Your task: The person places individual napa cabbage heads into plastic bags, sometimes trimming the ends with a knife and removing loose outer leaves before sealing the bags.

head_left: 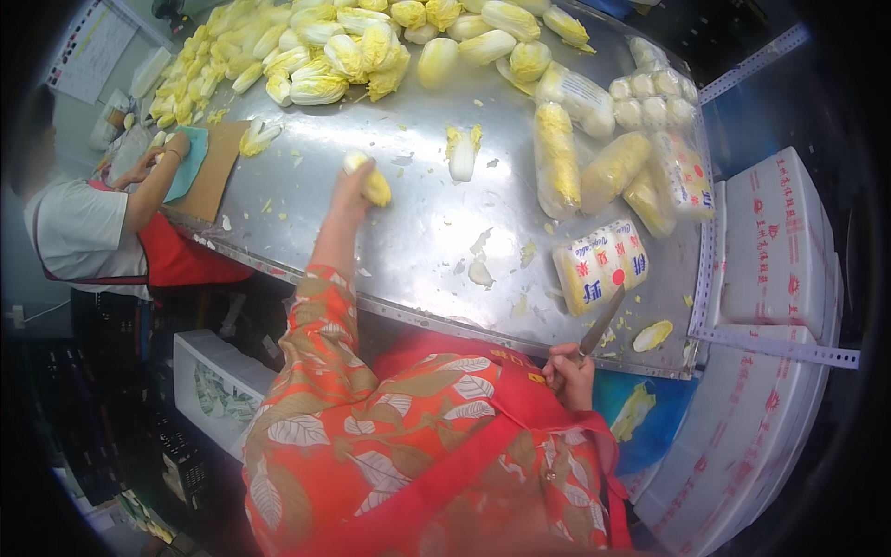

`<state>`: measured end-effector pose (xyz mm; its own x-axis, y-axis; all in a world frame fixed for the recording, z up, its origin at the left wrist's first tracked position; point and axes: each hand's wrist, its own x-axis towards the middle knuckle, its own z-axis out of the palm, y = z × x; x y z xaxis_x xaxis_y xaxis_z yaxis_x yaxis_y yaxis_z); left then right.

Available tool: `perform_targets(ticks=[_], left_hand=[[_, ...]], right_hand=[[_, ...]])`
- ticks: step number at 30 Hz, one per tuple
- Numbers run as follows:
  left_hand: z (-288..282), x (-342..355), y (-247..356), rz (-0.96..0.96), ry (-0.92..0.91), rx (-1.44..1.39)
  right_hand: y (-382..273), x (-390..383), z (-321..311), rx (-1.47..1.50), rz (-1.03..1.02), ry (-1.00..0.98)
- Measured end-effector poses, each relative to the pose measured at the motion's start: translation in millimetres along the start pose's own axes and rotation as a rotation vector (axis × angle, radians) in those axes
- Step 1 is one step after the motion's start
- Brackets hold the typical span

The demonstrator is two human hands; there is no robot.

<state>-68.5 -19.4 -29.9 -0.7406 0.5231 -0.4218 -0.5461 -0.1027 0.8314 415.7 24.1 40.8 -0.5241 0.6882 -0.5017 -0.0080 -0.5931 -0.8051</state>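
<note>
My left hand [349,193] is closed round a small yellow-and-white napa cabbage [378,190] above the metal table. Close to my body at the table's front edge, my right hand [568,379] grips a knife [601,325], its blade slanting up and to the right. The blade tip reaches a clear-wrapped pack of cabbage [601,267] with printed film. Between that pack and my left hand, farther back, a single trimmed cabbage [461,153] lies on the table. A loose yellow leaf piece [652,336] rests to the right of the knife.
A heap of napa cabbages [316,56] covers the table's far side. Wrapped packs [557,162] crowd its right side, beside stacked white boxes [775,241]. On the left a co-worker [88,218] handles something by a cardboard sheet [212,167]. Leaf scraps dot the metal table [418,251].
</note>
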Motion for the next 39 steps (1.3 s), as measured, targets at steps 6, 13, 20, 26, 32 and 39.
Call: perform_targets(ticks=[6, 13, 20, 26, 32, 39], left_hand=[[-1, 55, 45, 0.219, 0.432, 0.439], [-9, 82, 52, 0.251, 0.312, 0.641], [-16, 134, 66, 0.709, 0.47, 1.572], [3, 121, 84, 0.448, 0.461, 1.662], [-40, 126, 74, 0.608, 0.609, 1.598], [26, 90, 55, 1.185, 0.483, 1.309]], right_hand=[[-3, 12, 2, 0.008, -0.023, 0.148], [-2, 24, 2, -0.025, -0.001, 0.322], [-7, 40, 7, -0.248, 0.041, 0.426], [9, 45, 2, -0.264, -0.015, 0.504], [14, 48, -3, -0.265, -0.018, 0.468], [27, 43, -10, -0.246, -0.058, 0.49]])
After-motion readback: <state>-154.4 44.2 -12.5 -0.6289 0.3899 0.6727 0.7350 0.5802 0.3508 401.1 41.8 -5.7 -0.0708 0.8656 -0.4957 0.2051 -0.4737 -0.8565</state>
